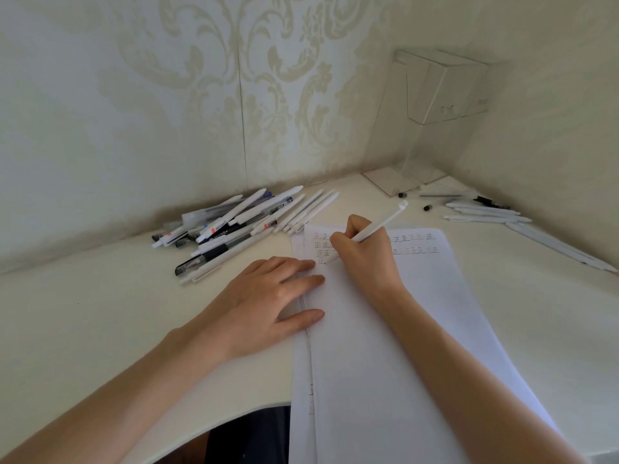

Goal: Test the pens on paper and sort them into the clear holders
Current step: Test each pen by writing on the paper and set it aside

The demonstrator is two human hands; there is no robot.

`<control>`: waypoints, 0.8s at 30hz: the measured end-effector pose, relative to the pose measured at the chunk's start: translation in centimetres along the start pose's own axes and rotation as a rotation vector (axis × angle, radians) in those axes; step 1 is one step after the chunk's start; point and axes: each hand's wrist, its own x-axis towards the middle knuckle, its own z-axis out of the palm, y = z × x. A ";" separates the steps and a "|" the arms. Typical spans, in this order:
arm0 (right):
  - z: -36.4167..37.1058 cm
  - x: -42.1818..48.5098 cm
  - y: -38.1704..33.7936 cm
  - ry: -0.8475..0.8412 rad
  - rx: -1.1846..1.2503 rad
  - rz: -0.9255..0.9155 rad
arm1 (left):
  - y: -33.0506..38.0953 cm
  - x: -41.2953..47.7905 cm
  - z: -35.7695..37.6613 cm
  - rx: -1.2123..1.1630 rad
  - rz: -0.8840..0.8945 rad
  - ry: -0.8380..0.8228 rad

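White pen [378, 226] gripped in curled fingers of the right hand [363, 252], tip down at the paper [385, 329] among written marks. Left hand [268, 296] flat, fingers straight, pressing the paper's left edge. Pile of pens [231, 226] beyond on the counter [83, 313]; clear holders [435, 122] in the far corner.

Right hand [363, 252] grips a white pen [378, 224], tip seemingly on the paper [385, 329]; left hand [268, 296] lies flat on its edge, pen pile [231, 226] beside.

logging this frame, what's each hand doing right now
Left hand: open, flat on the white paper sheet.
Right hand: gripping a slim white plastic pen.
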 end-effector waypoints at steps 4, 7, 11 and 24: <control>-0.1 -0.4 -0.3 -0.017 0.073 -0.001 | -0.2 0.0 -0.2 -0.015 0.013 0.070; 0.0 -0.4 0.0 -0.091 0.040 -0.092 | -0.6 0.0 -0.5 -0.156 -0.054 0.166; 0.1 -0.1 0.0 -0.188 -0.019 -0.158 | -0.6 0.0 -0.9 -0.379 -0.100 0.178; 0.1 -0.4 -0.3 -0.317 0.108 -0.231 | -1.3 0.4 -1.0 -0.504 -0.076 0.073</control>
